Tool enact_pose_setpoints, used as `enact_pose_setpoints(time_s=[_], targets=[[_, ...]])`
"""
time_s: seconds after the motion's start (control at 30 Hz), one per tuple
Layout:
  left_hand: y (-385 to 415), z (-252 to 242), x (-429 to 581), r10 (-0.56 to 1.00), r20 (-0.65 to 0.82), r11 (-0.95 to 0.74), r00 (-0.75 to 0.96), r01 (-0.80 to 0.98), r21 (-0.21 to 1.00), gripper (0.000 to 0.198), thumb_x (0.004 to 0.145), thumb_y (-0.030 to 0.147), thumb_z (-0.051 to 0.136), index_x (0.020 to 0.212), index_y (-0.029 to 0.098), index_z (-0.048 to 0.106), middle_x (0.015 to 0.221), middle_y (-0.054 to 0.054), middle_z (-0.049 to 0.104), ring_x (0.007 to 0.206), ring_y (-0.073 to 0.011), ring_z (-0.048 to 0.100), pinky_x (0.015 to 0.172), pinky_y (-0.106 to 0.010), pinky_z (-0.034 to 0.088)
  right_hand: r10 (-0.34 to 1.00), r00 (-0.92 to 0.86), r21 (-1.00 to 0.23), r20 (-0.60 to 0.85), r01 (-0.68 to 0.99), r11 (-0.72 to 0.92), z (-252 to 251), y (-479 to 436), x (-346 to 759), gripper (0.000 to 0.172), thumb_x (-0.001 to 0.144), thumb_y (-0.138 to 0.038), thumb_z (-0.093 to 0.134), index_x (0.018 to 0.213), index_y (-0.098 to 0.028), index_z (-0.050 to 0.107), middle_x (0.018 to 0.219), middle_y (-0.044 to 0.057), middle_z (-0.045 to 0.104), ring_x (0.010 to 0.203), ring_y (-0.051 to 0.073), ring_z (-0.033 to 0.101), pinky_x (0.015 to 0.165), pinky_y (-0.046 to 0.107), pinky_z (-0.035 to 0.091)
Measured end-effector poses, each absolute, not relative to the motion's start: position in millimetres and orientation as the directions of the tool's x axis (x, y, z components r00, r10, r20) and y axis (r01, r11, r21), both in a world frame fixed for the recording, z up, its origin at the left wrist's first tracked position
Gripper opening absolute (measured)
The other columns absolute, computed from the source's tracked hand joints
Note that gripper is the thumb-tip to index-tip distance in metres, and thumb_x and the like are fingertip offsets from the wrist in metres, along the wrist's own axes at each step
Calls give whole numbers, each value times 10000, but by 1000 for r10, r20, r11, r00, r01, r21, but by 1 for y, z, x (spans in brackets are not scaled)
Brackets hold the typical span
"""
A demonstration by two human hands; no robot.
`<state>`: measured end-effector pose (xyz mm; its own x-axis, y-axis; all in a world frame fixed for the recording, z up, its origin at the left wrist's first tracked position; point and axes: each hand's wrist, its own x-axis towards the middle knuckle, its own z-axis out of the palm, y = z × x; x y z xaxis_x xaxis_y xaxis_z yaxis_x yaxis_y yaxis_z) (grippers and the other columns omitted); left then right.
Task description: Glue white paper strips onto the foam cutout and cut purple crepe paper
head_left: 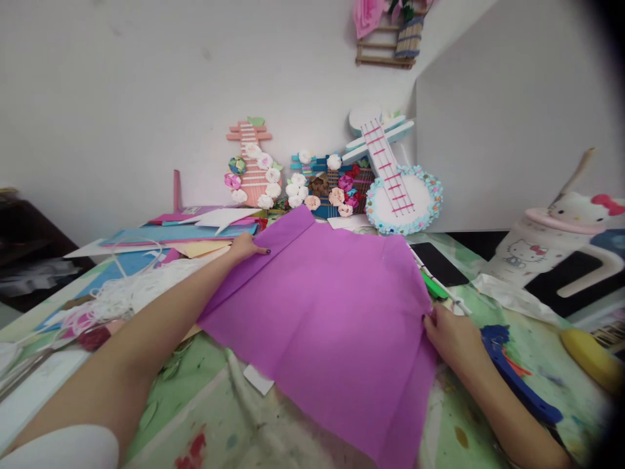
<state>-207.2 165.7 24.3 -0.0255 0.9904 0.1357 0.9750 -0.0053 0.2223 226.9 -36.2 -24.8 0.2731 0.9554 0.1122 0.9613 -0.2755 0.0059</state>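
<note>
A large sheet of purple paper (332,312) lies spread on the paint-stained table (205,404). My left hand (248,247) reaches far forward and presses flat on the sheet's folded far-left edge, fingers stretched out. My right hand (452,335) rests at the sheet's right edge, its fingers curled and pinching the paper there.
Coloured paper sheets (180,233) and tangled white string (122,293) lie at the left. Decorated craft guitars with paper flowers (390,182) lean on the wall. A black phone (437,264), a blue tool (512,378), a cartoon-cat mug (551,247) and a yellow object (590,358) are at the right.
</note>
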Motion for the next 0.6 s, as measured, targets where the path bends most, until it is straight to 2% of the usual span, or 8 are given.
enact_pose_setpoints(time_s=[0.07, 0.13, 0.2, 0.27, 0.37, 0.47, 0.6], targets=[[164, 44, -205, 991, 127, 9, -45, 963, 268, 510, 670, 530, 658, 1018, 157, 654, 822, -61, 677, 845, -267, 644, 715, -316, 493, 953, 275, 9, 127, 960, -278, -21, -37, 226, 287, 883, -289, 369, 868, -127, 605, 702, 128, 642, 700, 279, 640, 592, 322, 369], [160, 68, -203, 990, 123, 15, -66, 926, 377, 478, 685, 506, 655, 1016, 161, 669, 805, -46, 683, 807, -240, 644, 690, -297, 500, 951, 264, 1, 159, 963, -268, -17, -38, 226, 265, 881, -282, 376, 834, -140, 595, 705, 110, 641, 700, 259, 634, 590, 310, 356], [155, 97, -204, 990, 118, 10, -82, 859, 512, 479, 674, 469, 683, 1027, 145, 671, 824, -51, 687, 790, -226, 642, 682, -293, 510, 949, 255, -38, 188, 967, -252, -12, -39, 225, 244, 877, -278, 387, 800, -156, 584, 702, 88, 641, 693, 237, 625, 595, 300, 348], [150, 127, -206, 987, 135, -8, -86, 814, 580, 489, 664, 428, 712, 1035, 113, 668, 864, -72, 685, 817, -227, 638, 717, -306, 520, 947, 246, -97, 206, 968, -231, -5, -40, 223, 228, 870, -285, 400, 772, -173, 572, 683, 64, 636, 674, 218, 613, 600, 293, 344], [139, 174, -209, 969, 234, -65, -84, 822, 565, 554, 666, 403, 734, 1062, 26, 645, 904, -109, 667, 887, -244, 621, 803, -367, 503, 949, 219, -195, 226, 965, -176, 6, -39, 216, 215, 856, -290, 412, 715, -192, 540, 633, 33, 617, 634, 198, 596, 595, 283, 340], [117, 223, -213, 946, 311, -97, -87, 840, 533, 682, 675, 425, 727, 1126, -64, 579, 934, -120, 633, 912, -269, 619, 811, -409, 471, 961, 171, -309, 218, 946, -98, 20, -38, 203, 197, 836, -286, 439, 670, -199, 501, 627, 21, 614, 585, 177, 584, 572, 270, 340], [77, 298, -229, 882, 444, -26, -158, 924, 381, 681, 663, 493, 705, 1101, -18, 602, 931, -41, 598, 982, -339, 581, 828, -499, 416, 975, 90, -431, 206, 903, 8, 40, -36, 177, 198, 823, -274, 458, 643, -194, 473, 619, 16, 619, 518, 147, 570, 545, 250, 343]])
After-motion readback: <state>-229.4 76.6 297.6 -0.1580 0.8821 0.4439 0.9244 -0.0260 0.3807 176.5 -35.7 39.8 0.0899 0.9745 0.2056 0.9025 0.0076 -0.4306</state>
